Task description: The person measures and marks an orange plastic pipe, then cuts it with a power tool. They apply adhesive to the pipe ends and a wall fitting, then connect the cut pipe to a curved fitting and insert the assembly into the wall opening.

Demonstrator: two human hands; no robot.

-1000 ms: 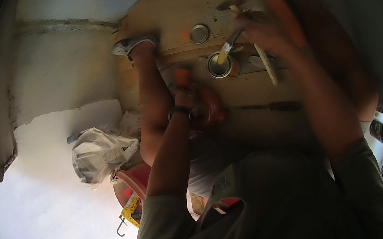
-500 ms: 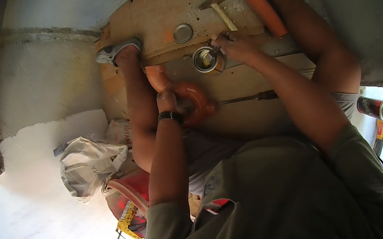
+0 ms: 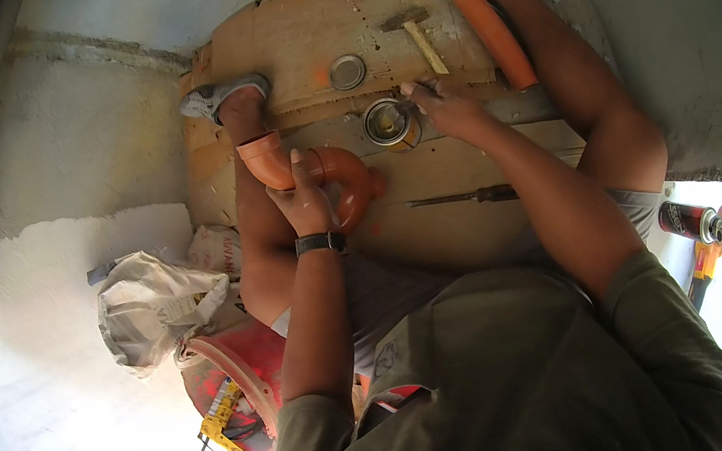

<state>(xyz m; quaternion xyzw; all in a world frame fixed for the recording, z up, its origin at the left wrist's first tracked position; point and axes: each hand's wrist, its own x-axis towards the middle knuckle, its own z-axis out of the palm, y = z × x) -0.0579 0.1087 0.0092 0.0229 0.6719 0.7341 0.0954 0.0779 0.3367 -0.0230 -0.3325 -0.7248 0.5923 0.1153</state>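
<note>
In my left hand [image 3: 304, 202], closed around it between its socket end and its bend, is an orange curved drain pipe [image 3: 351, 176]. The pipe's open socket tips up and to the left beside my left shin. My right hand [image 3: 448, 108] pinches a small brush [image 3: 406, 104] by its handle at the right rim of an open can [image 3: 406, 137]. Pale stuff shows inside the can; the brush's tip is hard to make out there. The can's round metal lid [image 3: 347, 72] lies on the cardboard beyond it.
A hammer [image 3: 421, 43] and a straight orange pipe [image 3: 497, 38] lie beyond my right hand. Nearer is a long screwdriver [image 3: 471, 196]. To the left are a crumpled sack [image 3: 150, 308], a red bucket [image 3: 255, 363] and a yellow caulking gun [image 3: 220, 421]; a gas torch [image 3: 704, 222] stands right.
My left hand has shifted and turned the curved pipe, swinging its socket end to the left. The brush stays by the can's rim in my right hand. The view has shifted slightly.
</note>
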